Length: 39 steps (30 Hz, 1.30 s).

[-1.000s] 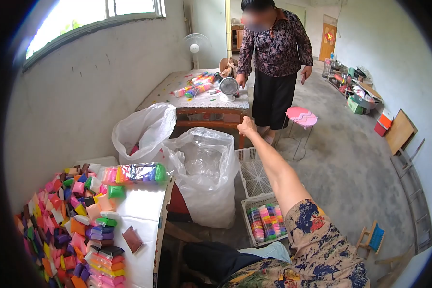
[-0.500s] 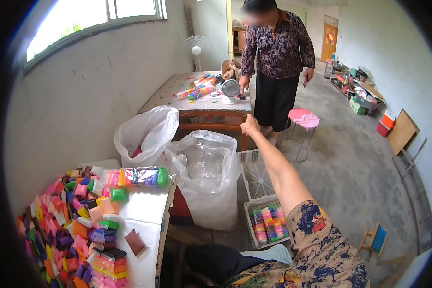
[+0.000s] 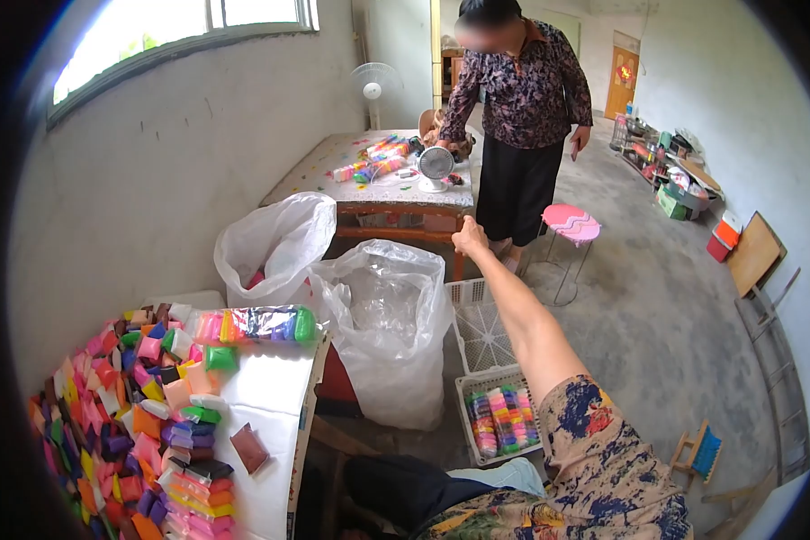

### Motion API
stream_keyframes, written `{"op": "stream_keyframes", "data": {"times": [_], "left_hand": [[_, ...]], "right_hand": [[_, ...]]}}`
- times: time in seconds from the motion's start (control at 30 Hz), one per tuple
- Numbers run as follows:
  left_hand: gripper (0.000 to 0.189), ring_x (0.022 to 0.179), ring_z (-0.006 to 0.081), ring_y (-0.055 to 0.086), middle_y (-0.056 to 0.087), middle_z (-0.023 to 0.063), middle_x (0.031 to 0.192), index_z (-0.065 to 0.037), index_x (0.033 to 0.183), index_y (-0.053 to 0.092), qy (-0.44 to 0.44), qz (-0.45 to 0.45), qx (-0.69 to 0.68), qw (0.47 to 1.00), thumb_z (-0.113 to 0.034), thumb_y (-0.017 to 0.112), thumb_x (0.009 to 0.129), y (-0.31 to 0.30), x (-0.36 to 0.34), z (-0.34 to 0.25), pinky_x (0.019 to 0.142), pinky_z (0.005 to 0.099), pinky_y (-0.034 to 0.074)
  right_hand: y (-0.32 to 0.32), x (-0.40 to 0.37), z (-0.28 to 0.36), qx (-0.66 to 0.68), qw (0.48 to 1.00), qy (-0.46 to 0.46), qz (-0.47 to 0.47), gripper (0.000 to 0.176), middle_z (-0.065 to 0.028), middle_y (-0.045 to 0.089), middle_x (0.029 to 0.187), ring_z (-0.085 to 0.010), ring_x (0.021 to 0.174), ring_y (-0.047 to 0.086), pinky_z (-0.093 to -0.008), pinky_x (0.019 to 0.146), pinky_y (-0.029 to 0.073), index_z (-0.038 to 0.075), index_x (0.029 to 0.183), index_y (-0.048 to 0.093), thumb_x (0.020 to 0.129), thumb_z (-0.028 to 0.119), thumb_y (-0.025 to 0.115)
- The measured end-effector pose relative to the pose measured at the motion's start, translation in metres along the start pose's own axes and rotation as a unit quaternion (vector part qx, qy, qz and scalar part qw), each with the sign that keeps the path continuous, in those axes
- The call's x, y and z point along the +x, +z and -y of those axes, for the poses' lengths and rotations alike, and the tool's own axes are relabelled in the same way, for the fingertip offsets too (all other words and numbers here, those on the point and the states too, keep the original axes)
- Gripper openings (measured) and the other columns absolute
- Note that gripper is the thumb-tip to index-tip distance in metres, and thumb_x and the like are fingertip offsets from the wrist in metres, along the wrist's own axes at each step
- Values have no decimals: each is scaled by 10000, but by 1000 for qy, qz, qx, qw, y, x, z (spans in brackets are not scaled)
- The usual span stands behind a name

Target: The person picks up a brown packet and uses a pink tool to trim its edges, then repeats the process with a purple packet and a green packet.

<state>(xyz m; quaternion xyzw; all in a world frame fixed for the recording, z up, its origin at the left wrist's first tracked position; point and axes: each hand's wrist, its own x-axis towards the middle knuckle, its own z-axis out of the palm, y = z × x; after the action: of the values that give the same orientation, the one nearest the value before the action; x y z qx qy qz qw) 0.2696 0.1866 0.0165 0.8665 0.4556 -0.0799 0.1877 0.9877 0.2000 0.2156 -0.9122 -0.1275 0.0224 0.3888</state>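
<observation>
The right hand, fingers curled and holding nothing visible, stretches toward the near right corner of the cloth-covered wooden table; the left hand is out of view. A co-worker's hand has shifted behind the small round white fan, beside multicoloured plastic-wrapped packs, so any handling seems to be there.

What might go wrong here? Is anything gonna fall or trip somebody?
The clear-wrapped pack of colourful packets lies near the edge of the white work surface, so a bump might knock it off. The small white desk fan stands near the far table's front edge and could tip over. Someone might trip on the white plastic crate on the floor.
</observation>
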Motion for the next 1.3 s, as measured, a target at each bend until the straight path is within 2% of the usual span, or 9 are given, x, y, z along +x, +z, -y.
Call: {"op": "stream_keyframes", "data": {"times": [0.13, 0.4, 0.6, 0.7, 0.8, 0.9, 1.13, 1.23, 1.3], "left_hand": [[338, 1215, 377, 584, 632, 223, 1289, 14, 1203, 663, -14, 1, -10, 1000, -235, 545, 1008, -19, -4, -14, 1027, 454, 461], [359, 1253, 360, 563, 611, 211, 1330, 16, 1240, 639, -6, -40, -4, 999, -245, 531, 1019, 16, -2, 7, 1068, 449, 432], [364, 1293, 351, 529, 583, 209, 1368, 13, 1271, 624, -53, 19, -49, 997, -239, 517, 1031, -18, -3, -15, 1093, 442, 411], [369, 1287, 354, 534, 585, 206, 1366, 12, 1277, 620, -57, 28, -41, 997, -243, 518, 1031, -23, -4, -19, 1089, 447, 415], [364, 1286, 354, 534, 585, 206, 1365, 12, 1271, 624, -63, 48, -34, 996, -239, 515, 1031, -33, -5, -27, 1085, 452, 420], [353, 1284, 356, 534, 588, 206, 1359, 7, 1262, 629, -66, 66, -45, 995, -233, 518, 1029, -43, -5, -33, 1075, 457, 430], [335, 1236, 362, 569, 617, 202, 1316, 7, 1226, 647, -52, 5, -35, 998, -232, 528, 1024, -15, 0, -18, 1041, 456, 459], [332, 1230, 366, 574, 619, 202, 1314, 12, 1217, 651, -43, -3, -41, 998, -230, 539, 1019, -1, 1, -8, 1036, 456, 462], [331, 1235, 367, 572, 617, 204, 1317, 12, 1218, 651, -49, 35, -41, 997, -228, 549, 1015, -24, -2, -19, 1036, 457, 461]], "right_hand": [[-1, 1, -5, -1, 1000, 9, 0, 544, -264, 614, 1281, -401, 1183, 611, -464, 985, 520, 37, 1362, 473, 833, 133, 562], [-3, -3, -11, 10, 1000, 14, 3, 542, -258, 621, 1272, -404, 1171, 619, -471, 978, 523, 37, 1352, 479, 821, 102, 569], [-1, -6, -9, 11, 1000, 12, -6, 530, -254, 605, 1301, -398, 1194, 607, -467, 988, 516, 37, 1346, 489, 825, 97, 567], [14, 14, -24, -65, 997, -9, -38, 718, -150, 731, 849, -238, 673, 717, -357, 622, 565, 87, 1494, 369, 806, 80, 574], [17, 18, -33, -70, 997, -7, -39, 723, -148, 731, 850, -233, 669, 715, -353, 607, 563, 87, 1497, 368, 804, 81, 575], [5, -1, -27, 3, 1000, 5, -6, 569, -251, 600, 1314, -397, 1207, 599, -455, 995, 508, 39, 1363, 480, 808, 88, 598], [3, -19, -24, -2, 1000, 4, 3, 606, -255, 627, 1269, -403, 1174, 619, -466, 964, 521, 37, 1384, 459, 801, 95, 613], [25, 4, -46, -71, 997, -14, -22, 741, -160, 722, 863, -214, 666, 704, -342, 557, 556, 97, 1520, 344, 815, 86, 571], [28, 5, -49, -67, 998, -10, -18, 743, -158, 722, 869, -212, 663, 701, -342, 552, 553, 98, 1522, 342, 815, 81, 570]]}}
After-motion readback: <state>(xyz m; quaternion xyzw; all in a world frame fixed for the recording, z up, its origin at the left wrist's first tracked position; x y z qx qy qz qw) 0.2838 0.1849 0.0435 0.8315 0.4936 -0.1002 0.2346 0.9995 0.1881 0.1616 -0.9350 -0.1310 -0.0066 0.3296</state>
